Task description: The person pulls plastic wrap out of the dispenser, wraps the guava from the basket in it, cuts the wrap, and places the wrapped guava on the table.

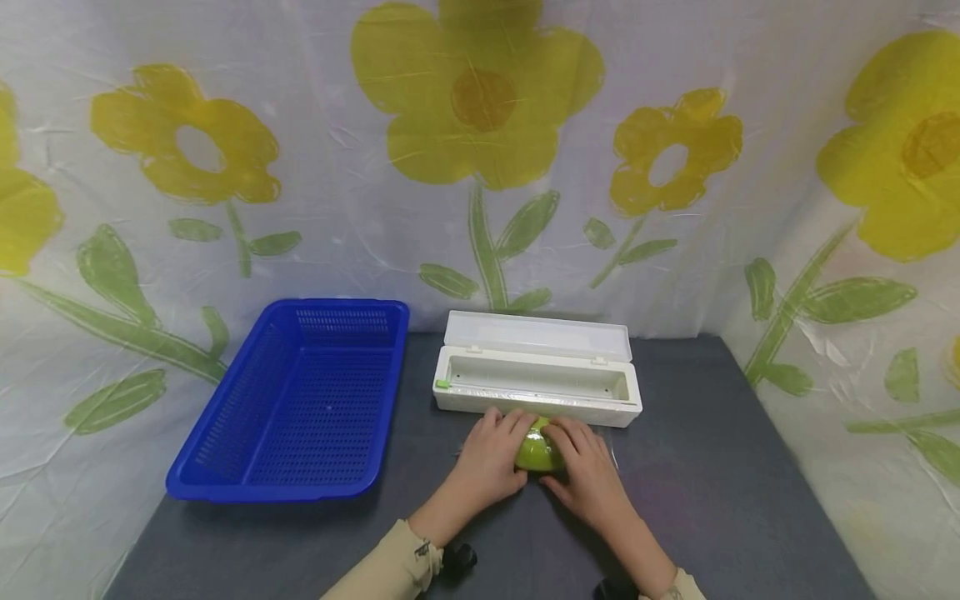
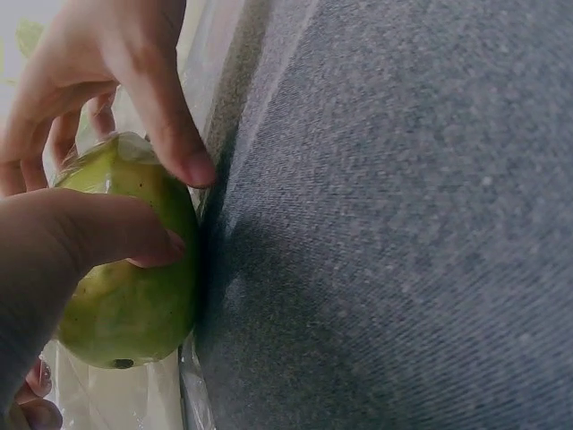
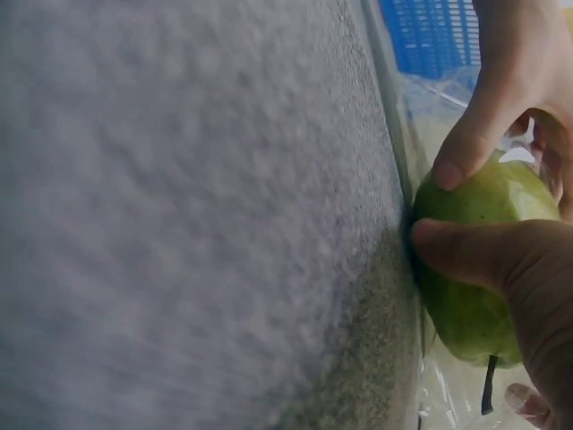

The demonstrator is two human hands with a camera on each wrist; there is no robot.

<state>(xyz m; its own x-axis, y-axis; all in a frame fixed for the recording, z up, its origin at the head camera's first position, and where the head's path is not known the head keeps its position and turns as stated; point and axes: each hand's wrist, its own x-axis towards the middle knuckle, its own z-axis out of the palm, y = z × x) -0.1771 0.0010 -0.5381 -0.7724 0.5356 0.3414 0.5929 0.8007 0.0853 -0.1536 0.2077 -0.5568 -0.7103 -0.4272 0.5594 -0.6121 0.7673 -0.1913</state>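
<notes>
A green pear (image 1: 538, 448) lies on its side on the dark grey tabletop, with clear plastic film over its skin. My left hand (image 1: 491, 458) grips its left end, the thumb (image 2: 148, 237) on the near side. From the right, my right hand (image 1: 588, 471) holds the other end, its thumb (image 3: 461, 253) pressed on the pear close to the left thumb. Loose film (image 3: 448, 394) spreads beside the pear in the right wrist view. A dark stem (image 3: 489, 385) sticks out at the right end. The fingertips behind the pear are partly hidden.
Just beyond the hands stands a white cling film dispenser box (image 1: 536, 408), its lid (image 1: 537, 333) raised and a green slider (image 1: 442, 384) at its left. A blue plastic basket (image 1: 322, 400) sits to the left. A flower-printed curtain (image 1: 337, 233) surrounds the table (image 1: 690, 500).
</notes>
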